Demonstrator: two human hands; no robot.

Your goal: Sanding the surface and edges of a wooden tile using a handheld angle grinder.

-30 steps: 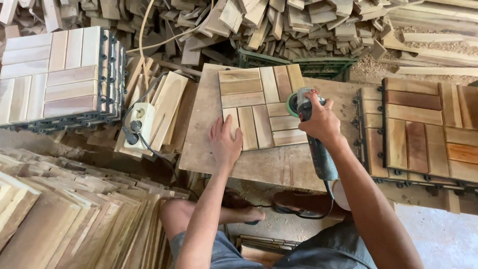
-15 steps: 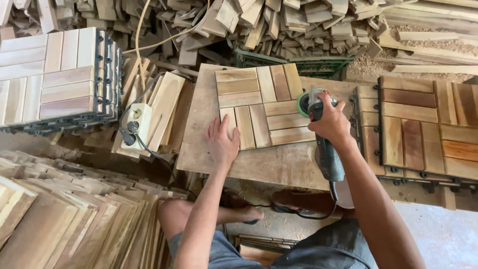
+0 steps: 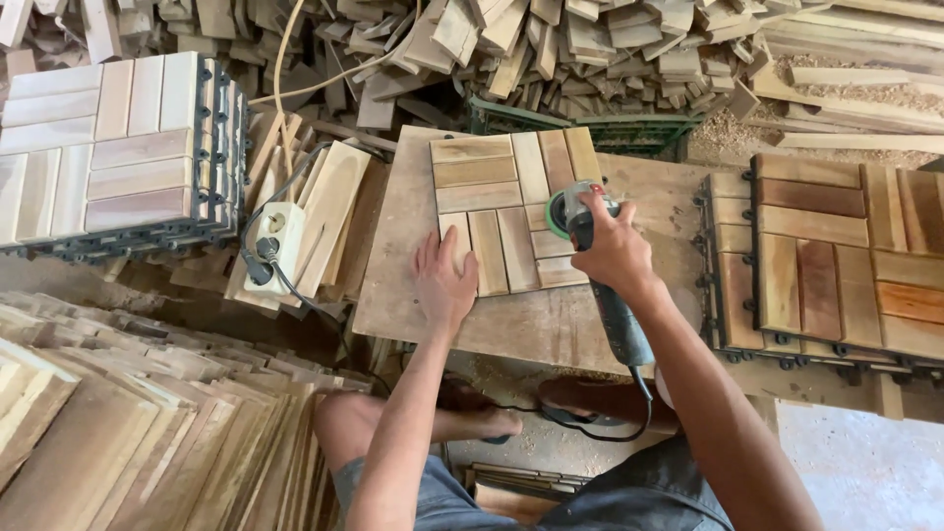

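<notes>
Wooden tile [image 3: 501, 202] sanding is going best while the flat, open left hand [image 3: 444, 280] is pinning it and the right hand [image 3: 612, 248], clamped on the sander [image 3: 600, 275], is keeping the disc level.

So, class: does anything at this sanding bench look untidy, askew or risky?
Yes. Offcuts lie in a loose heap behind the board, sawdust is spilled top right, and the sander cable trails past the bare foot.

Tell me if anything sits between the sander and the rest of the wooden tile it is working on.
Nothing visible does. The right hand holds the sander at the right edge of the wooden tile, whose slats lie bare. The left hand presses only its lower left corner.
</notes>
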